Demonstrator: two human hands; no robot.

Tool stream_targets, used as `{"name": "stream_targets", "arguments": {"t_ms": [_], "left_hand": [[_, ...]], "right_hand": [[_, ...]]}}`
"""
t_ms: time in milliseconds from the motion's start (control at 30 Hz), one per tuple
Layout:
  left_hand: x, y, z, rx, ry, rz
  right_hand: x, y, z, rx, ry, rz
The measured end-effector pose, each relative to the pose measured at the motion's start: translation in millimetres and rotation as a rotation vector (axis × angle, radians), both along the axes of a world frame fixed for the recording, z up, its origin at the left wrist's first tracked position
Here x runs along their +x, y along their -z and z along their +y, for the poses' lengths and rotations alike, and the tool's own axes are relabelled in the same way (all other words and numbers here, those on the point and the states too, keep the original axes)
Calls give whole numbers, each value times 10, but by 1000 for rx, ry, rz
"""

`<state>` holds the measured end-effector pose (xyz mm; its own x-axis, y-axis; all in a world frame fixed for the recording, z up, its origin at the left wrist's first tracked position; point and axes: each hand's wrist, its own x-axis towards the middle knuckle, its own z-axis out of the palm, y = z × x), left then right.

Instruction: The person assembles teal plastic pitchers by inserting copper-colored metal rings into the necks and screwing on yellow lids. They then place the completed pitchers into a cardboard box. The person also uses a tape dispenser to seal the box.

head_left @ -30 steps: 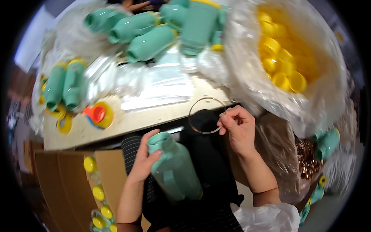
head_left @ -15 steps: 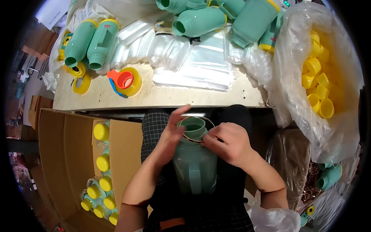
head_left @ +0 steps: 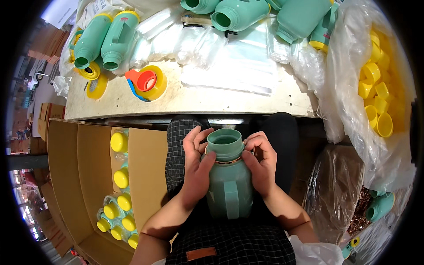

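The pale desk is seen across the upper frame. Green flasks, clear bags and a yellow lid are laid on it.

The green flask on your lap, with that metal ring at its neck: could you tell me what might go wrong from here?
1. The metal ring may seat crooked on the green flask, since the left hand and right hand press it from opposite sides.
2. The flask rests only on the lap, held by both hands, so it could slip toward the open cardboard box.
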<state>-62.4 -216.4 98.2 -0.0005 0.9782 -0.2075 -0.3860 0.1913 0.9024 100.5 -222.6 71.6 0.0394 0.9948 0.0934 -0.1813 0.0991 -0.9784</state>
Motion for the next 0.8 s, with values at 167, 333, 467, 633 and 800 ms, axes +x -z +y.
{"name": "stream_targets", "arguments": {"t_ms": [167,333,467,633,800], "left_hand": [[-163,71,-122,86,165,209],[-148,-35,-148,114,153,282],[-118,-40,-89,138,209,319],[-99,-23,-80,124,258,340],[-67,-100,-149,59,251,300]], "right_hand": [[14,-60,-32,32,-27,-12],[118,-17,-13,125,-155,-175],[29,-96,5,26,-62,40],[102,-128,-37,-166,-137,229],[115,-237,3,-421,-129,320]]}}
